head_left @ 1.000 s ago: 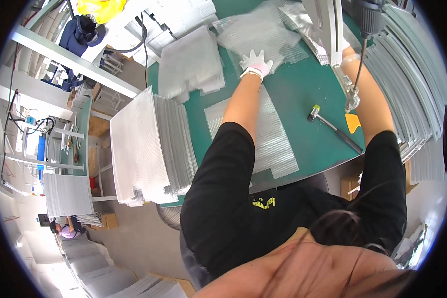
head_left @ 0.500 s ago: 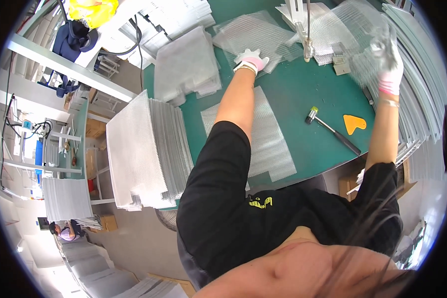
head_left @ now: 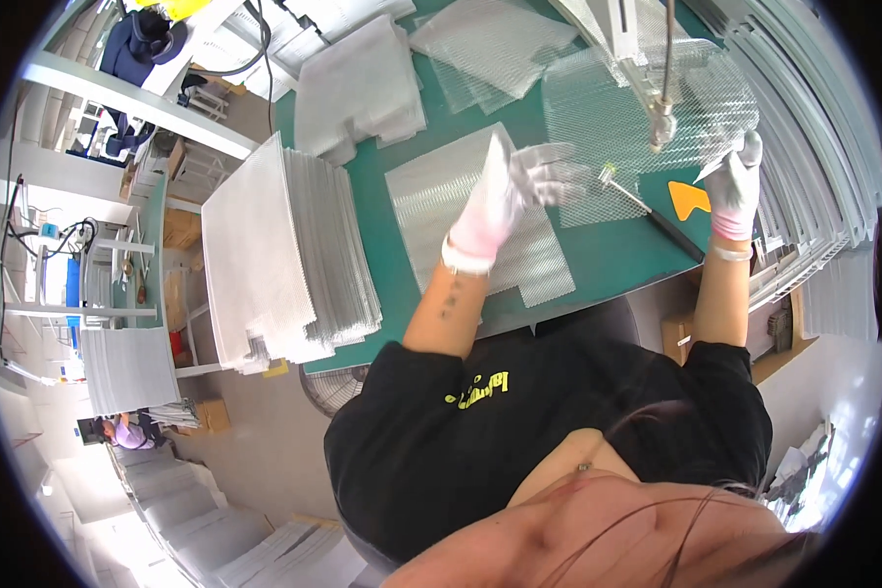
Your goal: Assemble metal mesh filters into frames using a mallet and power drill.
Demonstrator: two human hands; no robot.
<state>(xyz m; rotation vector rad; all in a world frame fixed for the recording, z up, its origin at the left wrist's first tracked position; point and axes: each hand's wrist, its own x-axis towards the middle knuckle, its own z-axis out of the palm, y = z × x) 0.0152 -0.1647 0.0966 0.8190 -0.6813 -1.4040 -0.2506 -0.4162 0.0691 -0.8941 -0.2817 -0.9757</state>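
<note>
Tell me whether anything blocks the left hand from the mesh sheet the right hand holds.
Nothing visible stands between the left hand and the left side of the mesh sheet in the right hand. Farther right, a hanging metal rod crosses in front of the sheet.

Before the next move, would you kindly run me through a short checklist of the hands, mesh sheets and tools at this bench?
1. Right hand gripping the held mesh sheet: ok, it grips it by a near corner.
2. Left hand free: ok, open and holding nothing, fingers blurred.
3. Flat mesh sheet lying flat on the table: ok.
4. Hammer well away from the held mesh sheet: not ok, its head is at the sheet's near edge.
5. Held mesh sheet clear of the hanging tool: cannot tell, they overlap in this view.
</note>
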